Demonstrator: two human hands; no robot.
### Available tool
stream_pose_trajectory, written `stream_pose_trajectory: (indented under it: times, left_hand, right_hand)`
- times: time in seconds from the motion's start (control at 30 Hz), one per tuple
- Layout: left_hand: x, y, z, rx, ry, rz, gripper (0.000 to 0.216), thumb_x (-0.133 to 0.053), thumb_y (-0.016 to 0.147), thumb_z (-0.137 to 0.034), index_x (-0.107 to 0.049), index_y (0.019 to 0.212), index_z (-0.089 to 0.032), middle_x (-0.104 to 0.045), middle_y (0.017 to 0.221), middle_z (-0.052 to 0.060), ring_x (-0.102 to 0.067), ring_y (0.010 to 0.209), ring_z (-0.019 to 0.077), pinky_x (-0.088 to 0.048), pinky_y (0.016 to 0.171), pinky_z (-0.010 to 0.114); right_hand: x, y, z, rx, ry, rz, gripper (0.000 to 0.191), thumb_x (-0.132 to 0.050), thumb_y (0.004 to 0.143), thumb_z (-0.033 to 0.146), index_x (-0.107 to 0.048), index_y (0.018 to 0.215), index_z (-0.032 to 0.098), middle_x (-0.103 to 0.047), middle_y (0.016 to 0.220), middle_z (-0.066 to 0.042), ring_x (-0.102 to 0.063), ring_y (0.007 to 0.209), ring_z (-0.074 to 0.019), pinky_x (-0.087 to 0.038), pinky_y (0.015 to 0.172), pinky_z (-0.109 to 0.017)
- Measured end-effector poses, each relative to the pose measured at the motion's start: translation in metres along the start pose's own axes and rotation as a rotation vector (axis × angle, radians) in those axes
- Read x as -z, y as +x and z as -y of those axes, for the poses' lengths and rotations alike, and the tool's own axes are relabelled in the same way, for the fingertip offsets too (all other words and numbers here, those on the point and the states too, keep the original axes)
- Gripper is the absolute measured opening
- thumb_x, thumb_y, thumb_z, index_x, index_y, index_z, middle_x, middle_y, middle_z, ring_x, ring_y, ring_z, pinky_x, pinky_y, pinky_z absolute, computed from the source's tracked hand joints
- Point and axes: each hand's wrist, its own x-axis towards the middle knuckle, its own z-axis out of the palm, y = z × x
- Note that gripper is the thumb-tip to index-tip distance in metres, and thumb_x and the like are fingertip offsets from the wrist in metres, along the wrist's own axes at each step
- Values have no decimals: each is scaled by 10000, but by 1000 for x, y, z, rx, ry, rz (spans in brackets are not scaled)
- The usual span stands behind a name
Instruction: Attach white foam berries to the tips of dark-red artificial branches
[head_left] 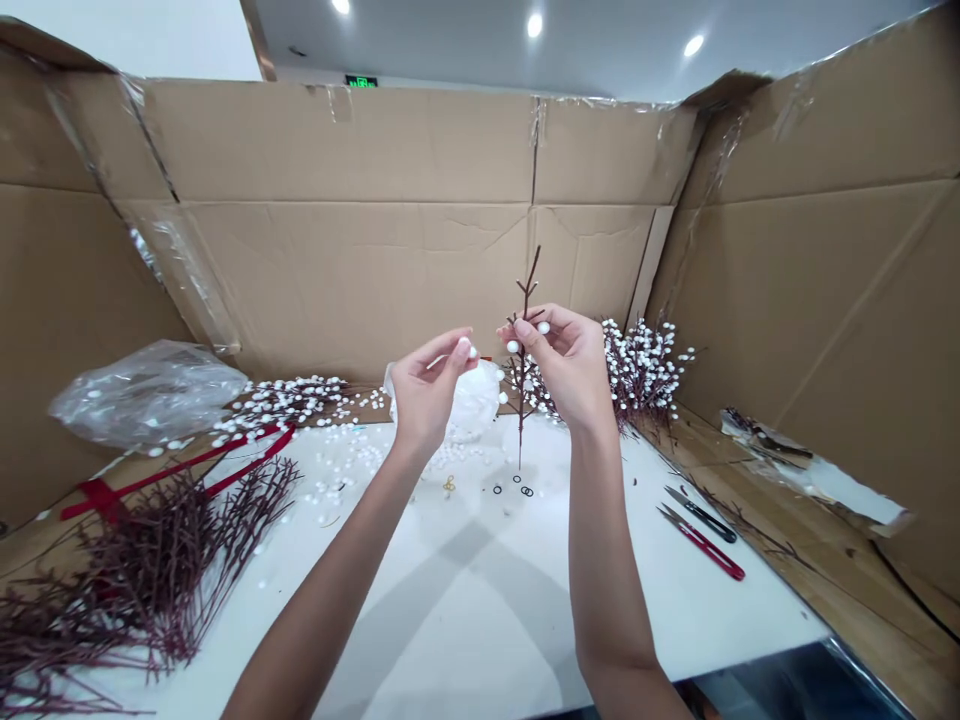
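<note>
right hand (pixel 570 365) fingers clamped on brown twig (pixel 523 380), long axis upright, foot just above white surface (pixel 465 600) | left hand (pixel 427 385) fingers pinched on white bead (pixel 471 352); bead lies just left of twig, apart, level with right fingertips | left hand nearer bead; finished beaded sprigs (pixel 645 370) behind

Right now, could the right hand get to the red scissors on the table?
Probably yes. The red scissors lie in the open on the white table, just to the right of the right hand's forearm, with nothing over them. But the right hand is holding a twig, so it isn't free.
</note>
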Motion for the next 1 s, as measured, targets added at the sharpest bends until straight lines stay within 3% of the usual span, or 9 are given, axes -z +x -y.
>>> stream_pose_trajectory:
  times: [0.07,0.17,0.3,0.67,1.0]
  left_hand:
    - [-10,0,-24,-22,-130,-39,235,-704,718,-305,-715,919,-183,-691,805,18,-631,704,91,-534,767,260]
    - [-17,-3,-36,7,-272,-90,160,-701,729,-262,-720,875,-198,-675,790,-4,-624,692,66,-525,774,233]
    - [-21,-7,-32,94,-417,-104,152,-750,680,-235,-721,818,-181,-673,755,-6,-629,692,59,-523,779,212]
    - [-19,-4,-23,96,-558,-158,146,-788,627,-252,-731,734,-171,-695,794,9,-624,666,51,-514,704,171]
    - [-17,-4,-22,99,-541,-131,159,-793,612,-282,-729,714,-178,-685,701,-4,-619,632,51,-517,677,161]
  right_hand:
    - [-4,-2,0,14,-30,7,175,-672,735,345,-597,708,190,-665,688,-12,-625,653,-119,-501,631,-272]
    - [-10,-6,1,51,9,-8,167,-659,750,336,-579,727,191,-667,746,-20,-658,706,-134,-536,672,-288]
    - [-17,-11,3,100,49,-4,172,-622,781,314,-512,719,196,-663,880,-39,-685,809,-157,-572,700,-304]
    - [-23,-13,-5,216,-173,46,113,-535,804,206,-480,705,201,-669,841,-44,-685,826,-167,-549,623,-259]
    - [-24,-16,-4,308,-330,61,60,-512,792,163,-517,741,194,-669,810,-25,-634,689,-120,-532,603,-244]
